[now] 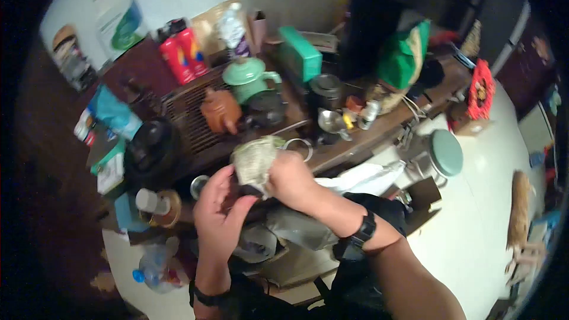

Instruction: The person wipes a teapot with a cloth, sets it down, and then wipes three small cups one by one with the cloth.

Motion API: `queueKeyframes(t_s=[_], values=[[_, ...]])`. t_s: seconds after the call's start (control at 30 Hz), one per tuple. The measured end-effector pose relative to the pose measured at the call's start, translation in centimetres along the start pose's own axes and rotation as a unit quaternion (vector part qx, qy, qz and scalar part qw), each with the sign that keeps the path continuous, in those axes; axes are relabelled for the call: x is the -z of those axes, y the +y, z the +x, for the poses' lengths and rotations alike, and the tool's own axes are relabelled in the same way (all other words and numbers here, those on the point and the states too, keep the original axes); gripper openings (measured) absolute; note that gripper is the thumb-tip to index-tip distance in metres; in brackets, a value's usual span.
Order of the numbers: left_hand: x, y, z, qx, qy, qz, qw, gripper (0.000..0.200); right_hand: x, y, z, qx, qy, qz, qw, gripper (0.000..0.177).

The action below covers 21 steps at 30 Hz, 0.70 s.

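Surface: long dark wooden table [335, 153], grain dull, front edge running below the hands. Slatted tray [185, 115], narrow parallel bars, set in from the front edge. On it: pale green lidded pot [244, 86], smooth, rounded, glossy; beside it a dark, round-bodied pot [265, 108]; nearby an orange-brown clay teapot [220, 111], spout toward the front edge.

Right hand [290, 181]: fingers closed, clamped on the cloth. Left hand [220, 212]: fingers curled, thumb pressed to a dark object under the cloth.

Cloth [253, 160]: pale, creased, bunched, held between both hands above the table's front edge. Dark object [250, 190]: small, mostly covered; full shape cannot be told.
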<state>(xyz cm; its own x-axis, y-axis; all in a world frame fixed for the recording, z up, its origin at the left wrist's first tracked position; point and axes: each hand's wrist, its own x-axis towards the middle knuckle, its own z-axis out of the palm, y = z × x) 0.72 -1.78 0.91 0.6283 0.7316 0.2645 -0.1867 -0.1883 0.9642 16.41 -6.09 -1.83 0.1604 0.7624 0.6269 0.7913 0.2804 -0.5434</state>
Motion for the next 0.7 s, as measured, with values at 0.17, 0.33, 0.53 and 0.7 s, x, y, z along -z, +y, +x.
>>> queueKeyframes(t_s=[0.17, 0.33, 0.53, 0.7], values=[[-1.4, -1.3, -0.5, -0.077, 0.046, 0.041, 0.995, 0.05, -1.8, 1.0, -0.7, -0.13, 0.048, 0.093, 0.986, 0.009], [-1.8, -2.6, -0.1, -0.064, 0.037, 0.029, 0.997, 0.051, -0.3, 0.8, -0.7, -0.116, 0.064, 0.123, 0.984, 0.008], [1.0, -3.3, 0.0, -0.013, 0.016, 0.159, 0.987, 0.046, 0.5, 1.0, -0.9, -0.025, 0.045, 0.023, 0.998, 0.022], [0.6, -4.7, 0.6, -0.11, 0.068, 0.187, 0.974, 0.045, 1.5, 0.6, -1.0, -0.121, 0.059, 0.091, 0.987, 0.01]])
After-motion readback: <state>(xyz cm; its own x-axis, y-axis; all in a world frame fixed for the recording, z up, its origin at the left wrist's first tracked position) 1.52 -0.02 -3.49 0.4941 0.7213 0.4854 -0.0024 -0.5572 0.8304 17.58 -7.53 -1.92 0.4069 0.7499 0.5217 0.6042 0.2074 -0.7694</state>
